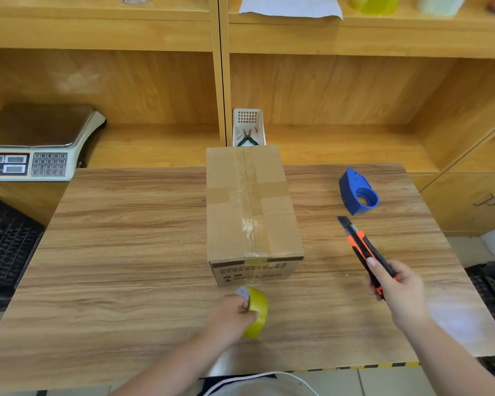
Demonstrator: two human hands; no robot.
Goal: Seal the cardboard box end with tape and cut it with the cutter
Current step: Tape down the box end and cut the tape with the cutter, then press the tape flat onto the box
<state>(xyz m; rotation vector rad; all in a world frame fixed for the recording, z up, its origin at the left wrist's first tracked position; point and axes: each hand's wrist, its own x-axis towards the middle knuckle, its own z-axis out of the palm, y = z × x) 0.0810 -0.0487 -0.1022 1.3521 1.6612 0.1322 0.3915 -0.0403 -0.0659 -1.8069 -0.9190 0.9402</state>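
A brown cardboard box (252,207) stands in the middle of the wooden table (126,252), with clear tape running along its top seam and down the near end. My left hand (232,318) grips a yellow tape roll (259,310) just in front of the box's near end; a clear strip runs from the roll up to the box. My right hand (397,287) holds an orange and black cutter (363,247) to the right of the box, its blade out and pointing up and away, apart from the tape.
A blue tape dispenser (357,192) lies on the table at the right rear. A white basket (249,127) with pliers stands behind the box. A weighing scale (37,144) sits at the left rear. Black crates (3,247) flank the table.
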